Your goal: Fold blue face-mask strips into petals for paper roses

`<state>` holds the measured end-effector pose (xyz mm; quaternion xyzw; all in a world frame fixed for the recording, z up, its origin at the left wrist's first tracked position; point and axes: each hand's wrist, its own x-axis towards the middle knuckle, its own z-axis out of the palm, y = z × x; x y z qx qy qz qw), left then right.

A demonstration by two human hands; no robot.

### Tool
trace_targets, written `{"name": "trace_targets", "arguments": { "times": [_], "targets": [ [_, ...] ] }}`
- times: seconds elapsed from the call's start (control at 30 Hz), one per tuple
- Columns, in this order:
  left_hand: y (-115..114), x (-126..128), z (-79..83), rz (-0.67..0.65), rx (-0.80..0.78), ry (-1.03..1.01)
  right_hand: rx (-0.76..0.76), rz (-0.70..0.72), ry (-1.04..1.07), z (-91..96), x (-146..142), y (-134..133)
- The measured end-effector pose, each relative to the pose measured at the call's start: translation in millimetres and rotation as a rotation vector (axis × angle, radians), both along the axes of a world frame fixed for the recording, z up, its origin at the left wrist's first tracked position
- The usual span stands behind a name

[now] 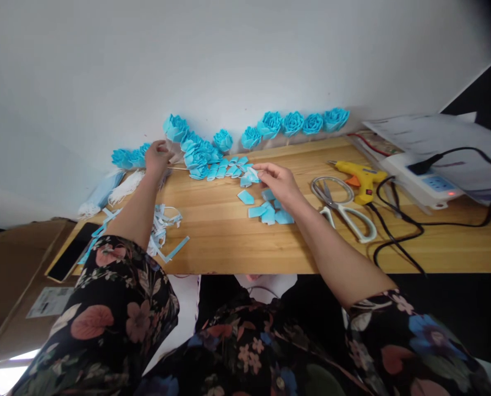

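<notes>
My left hand point(158, 155) is at the back left of the table, fingers curled together beside a raised blue flower point(176, 127). What it grips is hidden, and a thin pale stick point(179, 168) lies just right of it. The thumb and fingers of my right hand point(277, 180) close on a blue-and-white petal piece point(250, 176) at the end of the rows of cut petals point(220, 169). More loose blue petals point(268, 213) lie below that hand. A cluster of finished-looking blue flowers point(196, 154) sits between my two hands.
Blue flowers point(293, 123) line the wall. Scissors point(344, 212), a tape roll point(331, 190), a yellow glue gun point(363, 177) and a corded power strip point(424, 179) occupy the right. Scraps point(159, 228), folded masks point(100, 192) and a phone point(72, 253) are on the left.
</notes>
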<state>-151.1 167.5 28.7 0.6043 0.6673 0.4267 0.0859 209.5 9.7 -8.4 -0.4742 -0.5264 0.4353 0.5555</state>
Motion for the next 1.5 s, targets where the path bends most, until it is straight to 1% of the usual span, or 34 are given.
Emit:
{"name": "trace_targets", "arguments": {
  "times": [0.07,0.1,0.13,0.17,0.2,0.23,0.3,0.33,0.4,0.43,0.47,0.53,0.67,0.87,0.97,1.07,1.17,1.23,1.3,1.37,1.5],
  "targets": [
    [-16,4,7.4,0.047,0.183,0.036,0.009,0.004,0.015,0.2,0,0],
    [-28,10,11.2,0.071,0.303,0.005,0.012,0.011,0.02,0.3,0,0],
    [-43,20,14.4,0.041,0.373,-0.041,0.016,0.019,0.023,0.3,-1,0],
    [-60,32,16.4,-0.028,0.396,-0.092,0.019,0.027,0.025,0.2,-2,0],
    [-78,46,16.9,-0.126,0.382,-0.137,0.021,0.036,0.024,0.2,-2,0],
    [-97,63,15.5,-0.227,0.352,-0.181,0.024,0.042,0.022,0.2,-3,-1],
    [-132,97,7.6,-0.429,0.168,-0.276,0.03,0.053,0.011,0.8,-4,-3],
    [-146,113,1.9,-0.514,0.064,-0.326,0.034,0.058,0.002,1.3,-4,-5],
    [-164,139,-10.1,-0.672,-0.137,-0.436,0.045,0.071,-0.014,2.7,-4,-7],
    [-169,149,-15.3,-0.719,-0.206,-0.48,0.052,0.08,-0.018,3.5,-4,-8],
    [-171,156,-19.3,-0.744,-0.253,-0.524,0.058,0.091,-0.019,4.2,-3,-9],
    [-171,165,-23.6,-0.749,-0.311,-0.611,0.063,0.11,-0.02,5.2,-3,-10],
    [-168,170,-23.3,-0.704,-0.325,-0.762,0.053,0.11,-0.025,6.5,-3,-11],
    [-174,165,-27.1,-0.688,-0.307,-0.821,0.094,0.188,-0.072,8.7,-8,-17],
    [-176,160,-28.3,-0.685,-0.34,-0.908,0.1,0.218,-0.115,9.2,-10,-19],
    [-175,156,-28.1,-0.73,-0.374,-0.956,0.103,0.223,-0.15,9.6,-10,-21],
    [-174,154,-27.9,-0.792,-0.334,-0.868,0.117,0.25,-0.182,10.2,-9,-22],
    [-175,155,-28.0,-0.812,-0.268,-0.765,0.128,0.266,-0.2,10.4,-9,-23],
    [-176,157,-28.0,-0.8,-0.176,-0.644,0.128,0.261,-0.218,10.1,-8,-23],
    [-177,158,-28.1,-0.752,-0.066,-0.53,0.122,0.246,-0.213,8.8,-8,-23],
    [-178,159,-29.5,-0.591,0.115,-0.389,0.091,0.245,-0.134,5.2,-9,-22]
  ]
}}
